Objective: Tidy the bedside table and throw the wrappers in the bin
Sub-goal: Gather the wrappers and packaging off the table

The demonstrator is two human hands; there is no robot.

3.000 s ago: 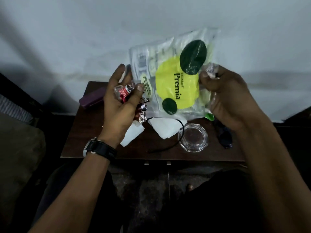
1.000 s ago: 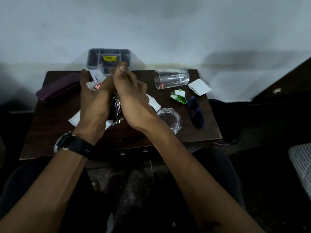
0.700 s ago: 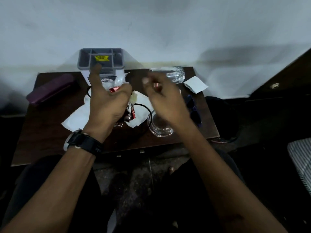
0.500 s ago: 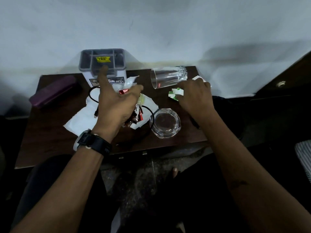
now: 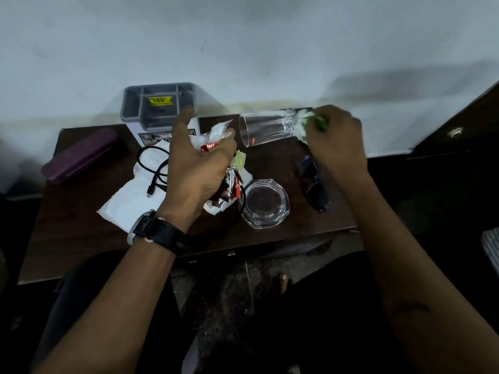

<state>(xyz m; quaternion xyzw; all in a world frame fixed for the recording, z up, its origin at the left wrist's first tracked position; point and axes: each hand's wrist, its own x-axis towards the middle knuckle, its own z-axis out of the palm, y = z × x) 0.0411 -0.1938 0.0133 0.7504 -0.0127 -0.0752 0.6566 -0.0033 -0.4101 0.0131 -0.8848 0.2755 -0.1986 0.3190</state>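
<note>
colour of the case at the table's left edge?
Dark purple case, seen in the head view, lying flat on the brown table.

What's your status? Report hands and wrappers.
Left hand shut on wrappers. Right hand shut on green wrapper by the tipped glass. Cable lies on the tissue.

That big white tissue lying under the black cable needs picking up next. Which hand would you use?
Probably the right hand: it grips only a small green-and-white wrapper, while the left hand is stuffed with a bunch of wrappers. The tissue does lie nearer the left, though.
</note>
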